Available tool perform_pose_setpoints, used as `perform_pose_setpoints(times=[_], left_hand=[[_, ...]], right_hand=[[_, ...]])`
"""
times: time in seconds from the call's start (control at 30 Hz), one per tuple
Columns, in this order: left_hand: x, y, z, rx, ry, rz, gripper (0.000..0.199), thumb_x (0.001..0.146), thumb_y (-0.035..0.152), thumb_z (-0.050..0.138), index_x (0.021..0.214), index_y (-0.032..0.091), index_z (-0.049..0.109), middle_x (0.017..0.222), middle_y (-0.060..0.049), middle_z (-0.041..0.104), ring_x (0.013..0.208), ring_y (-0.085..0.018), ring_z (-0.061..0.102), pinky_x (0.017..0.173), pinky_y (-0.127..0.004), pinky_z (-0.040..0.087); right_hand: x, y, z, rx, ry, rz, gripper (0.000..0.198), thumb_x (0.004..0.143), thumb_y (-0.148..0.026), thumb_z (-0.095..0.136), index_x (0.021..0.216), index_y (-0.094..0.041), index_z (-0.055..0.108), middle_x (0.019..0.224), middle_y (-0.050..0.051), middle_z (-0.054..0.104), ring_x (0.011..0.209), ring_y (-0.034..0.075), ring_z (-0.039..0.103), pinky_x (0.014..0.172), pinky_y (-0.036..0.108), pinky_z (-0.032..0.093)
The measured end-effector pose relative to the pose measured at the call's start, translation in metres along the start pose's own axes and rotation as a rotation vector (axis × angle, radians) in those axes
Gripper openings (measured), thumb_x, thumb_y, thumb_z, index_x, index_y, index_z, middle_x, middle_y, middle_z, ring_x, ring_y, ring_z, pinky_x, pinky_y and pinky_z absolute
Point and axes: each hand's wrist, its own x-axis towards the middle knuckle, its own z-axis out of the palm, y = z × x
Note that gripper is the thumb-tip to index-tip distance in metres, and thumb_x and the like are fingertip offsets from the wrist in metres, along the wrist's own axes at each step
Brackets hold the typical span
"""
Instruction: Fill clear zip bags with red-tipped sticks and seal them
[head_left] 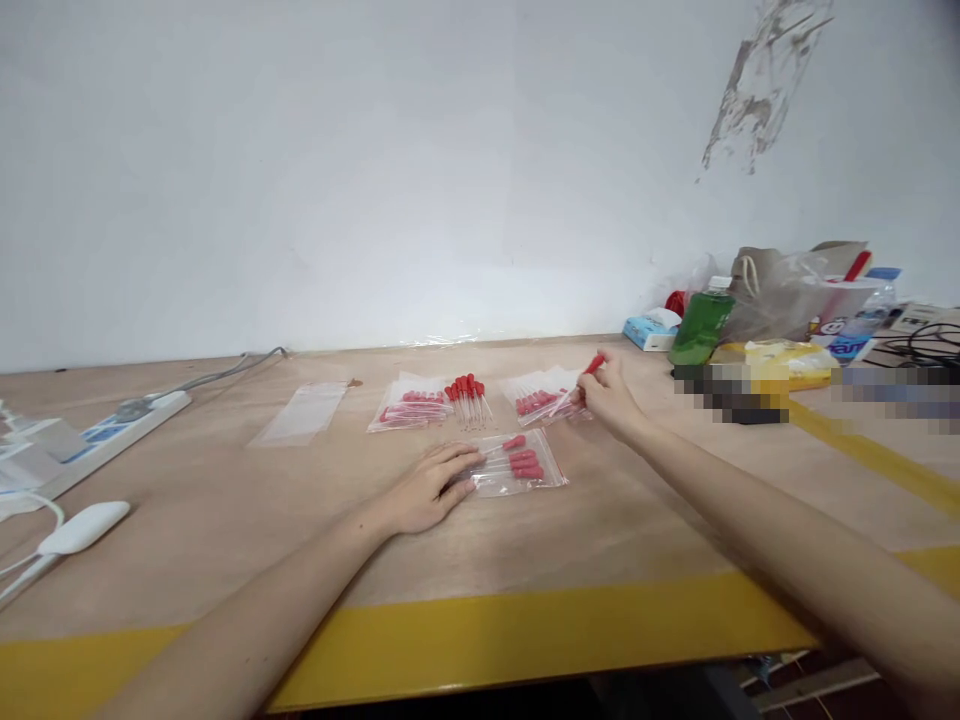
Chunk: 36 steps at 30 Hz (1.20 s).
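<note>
Plywood table point(225, 520), yellow edge, white wall behind. Left hand point(431, 490) flat, pressing dropper bag point(521, 462) at centre. Right hand point(607, 395) at 1 o'clock, pinching red-bulb dropper point(592, 368) over filled bag point(541, 397). Loose droppers point(468, 397) at 12.

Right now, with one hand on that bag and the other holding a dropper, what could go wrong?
1. The left hand only rests flat on the clear bag, so the slick plastic may slide on the table.
2. The right hand pinches one red-bulbed dropper above a filled bag; its thin tube could snag or snap.
3. The loose droppers nearby could get knocked and roll.
</note>
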Motion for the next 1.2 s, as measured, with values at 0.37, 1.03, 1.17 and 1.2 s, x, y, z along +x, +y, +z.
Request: perform_pose_setpoints(times=[0.37, 1.03, 1.17, 1.2], left_hand=[[-0.001, 0.001, -0.001, -0.009, 0.011, -0.001, 0.036, 0.09, 0.031, 0.039, 0.125, 0.025, 0.044, 0.128, -0.005, 0.045, 0.119, -0.02, 0.04, 0.101, -0.039, 0.033], [-0.002, 0.0, 0.0, -0.04, 0.022, -0.009, 0.036, 0.089, 0.033, 0.04, 0.125, 0.026, 0.044, 0.128, -0.004, 0.045, 0.118, -0.02, 0.041, 0.1, -0.038, 0.033], [-0.002, 0.0, 0.0, -0.043, 0.03, -0.031, 0.039, 0.088, 0.033, 0.042, 0.126, 0.025, 0.041, 0.127, -0.005, 0.047, 0.115, -0.021, 0.044, 0.098, -0.038, 0.036], [-0.002, 0.0, 0.0, -0.041, 0.031, -0.036, 0.04, 0.088, 0.033, 0.042, 0.127, 0.025, 0.04, 0.126, -0.005, 0.047, 0.115, -0.02, 0.044, 0.098, -0.038, 0.037]], right_hand=[[-0.041, 0.023, 0.005, 0.125, -0.009, 0.094, 0.043, 0.064, -0.023, 0.056, 0.097, -0.026, 0.028, 0.072, -0.006, 0.047, 0.056, 0.011, 0.057, 0.057, 0.03, 0.055], [-0.059, 0.018, -0.002, 0.124, -0.229, 0.128, 0.033, 0.063, -0.041, 0.066, 0.08, -0.021, 0.046, 0.07, -0.003, 0.057, 0.063, 0.012, 0.058, 0.064, 0.031, 0.051], [-0.052, 0.024, -0.008, -0.295, -0.347, -0.097, 0.027, 0.063, -0.041, 0.065, 0.075, -0.017, 0.061, 0.07, 0.0, 0.06, 0.059, 0.011, 0.05, 0.059, 0.028, 0.045], [-0.051, 0.025, -0.008, -0.358, -0.365, -0.15, 0.025, 0.064, -0.04, 0.065, 0.076, -0.018, 0.063, 0.071, 0.001, 0.061, 0.06, 0.011, 0.05, 0.06, 0.028, 0.044]])
